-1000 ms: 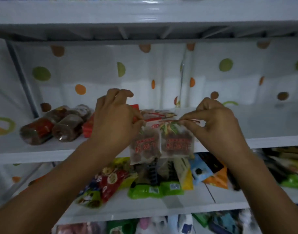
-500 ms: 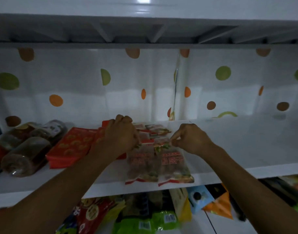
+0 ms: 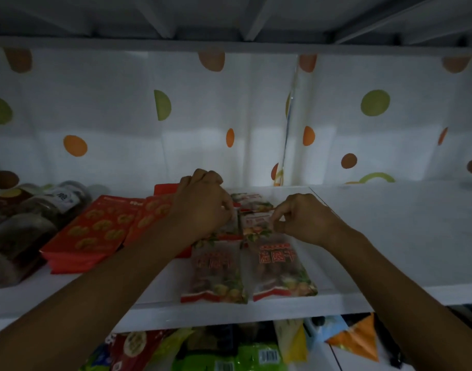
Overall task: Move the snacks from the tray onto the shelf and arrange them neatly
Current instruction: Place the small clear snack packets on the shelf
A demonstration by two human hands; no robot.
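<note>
Packets judged light, limp, slick-filmed. Your left hand has its grip pinched on the left packet top seal, your right hand on the right packet. Take them by the stiffer seals.

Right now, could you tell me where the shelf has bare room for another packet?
The shelf is bare right of the clear packets, back to the dotted curtain. A narrow strip lies free in front of the red packets. The left is crowded with jars and red packets.

two clear snack bags flat on shelf
</note>
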